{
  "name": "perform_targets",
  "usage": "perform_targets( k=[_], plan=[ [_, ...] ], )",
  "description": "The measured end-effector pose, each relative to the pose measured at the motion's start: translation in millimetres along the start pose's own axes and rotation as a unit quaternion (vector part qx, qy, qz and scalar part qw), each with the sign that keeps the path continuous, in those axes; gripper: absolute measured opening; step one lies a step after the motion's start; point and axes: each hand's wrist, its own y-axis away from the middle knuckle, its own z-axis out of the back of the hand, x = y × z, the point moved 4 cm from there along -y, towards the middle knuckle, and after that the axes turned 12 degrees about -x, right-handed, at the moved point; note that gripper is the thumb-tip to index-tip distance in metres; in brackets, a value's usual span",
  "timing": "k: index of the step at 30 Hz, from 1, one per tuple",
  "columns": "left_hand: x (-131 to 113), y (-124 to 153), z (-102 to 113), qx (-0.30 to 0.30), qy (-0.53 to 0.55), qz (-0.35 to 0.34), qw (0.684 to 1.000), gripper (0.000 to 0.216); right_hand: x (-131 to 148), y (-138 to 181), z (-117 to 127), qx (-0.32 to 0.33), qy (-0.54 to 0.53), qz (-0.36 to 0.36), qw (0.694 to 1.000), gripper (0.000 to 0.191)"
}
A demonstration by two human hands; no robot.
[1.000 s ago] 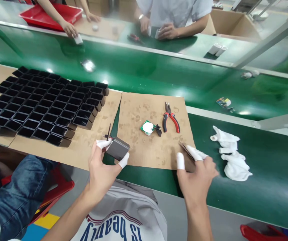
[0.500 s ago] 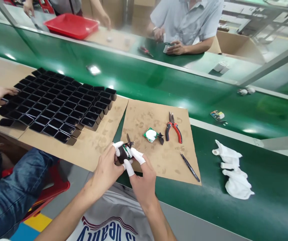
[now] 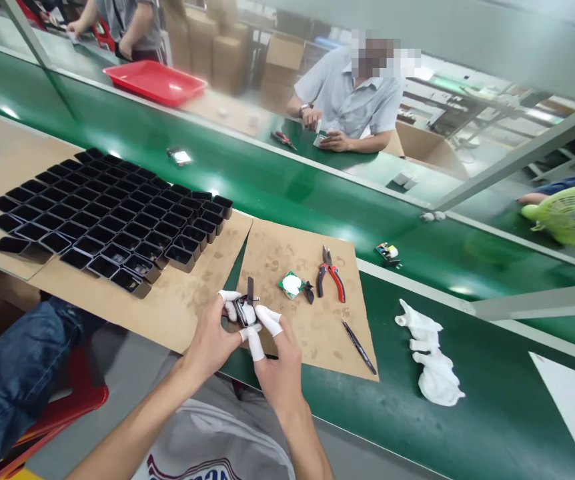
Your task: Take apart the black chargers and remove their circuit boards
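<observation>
A small black plastic case (image 3: 239, 312) with a white-and-silver part inside is held between my hands, above the near edge of a cardboard sheet. A flat black piece (image 3: 250, 290) sticks up from it. My left hand (image 3: 216, 337) grips the case from the left, white finger cots on its thumb and fingertip. From the right, my right hand (image 3: 278, 350) pinches at the case with its cot-covered thumb and fingers. Just beyond lies a green circuit board (image 3: 291, 285) with a white round pad, a black bracket (image 3: 308, 292) beside it.
Red-and-black pliers (image 3: 331, 275) and black tweezers (image 3: 359, 348) lie on the cardboard (image 3: 340, 253). Rows of open black cases (image 3: 112, 213) stand at left. White gloves (image 3: 432, 353) lie at right. Behind the green conveyor belt (image 3: 247, 170), a co-worker (image 3: 355, 100) handles a small part.
The case has turned in my hands, showing its white-and-silver inside where green board showed before. The view has shifted upward. A neighbour's hand has left the black cases at left.
</observation>
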Motion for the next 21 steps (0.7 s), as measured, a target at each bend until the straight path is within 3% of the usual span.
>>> perform_targets(
  k=[5, 11, 15, 21],
  plan=[
    [-11, 2, 6, -0.005, 0.009, -0.065, 0.998, 0.044, 6, -25, 4, -0.027, 0.003, -0.017, 0.999, 0.047],
    [-14, 10, 5, 0.012, 0.019, -0.116, 0.993, 0.038, 19, -36, 0, 0.005, -0.019, -0.016, 1.0, 0.021],
    [-12, 10, 4, 0.032, 0.023, -0.132, 0.991, 0.046, 26, -38, 10, 0.033, -0.027, 0.008, 0.999, 0.034],
    [-8, 11, 4, 0.032, 0.026, -0.139, 0.989, 0.043, 45, -31, 24, 0.044, -0.009, 0.045, 0.998, 0.029]
  ],
)
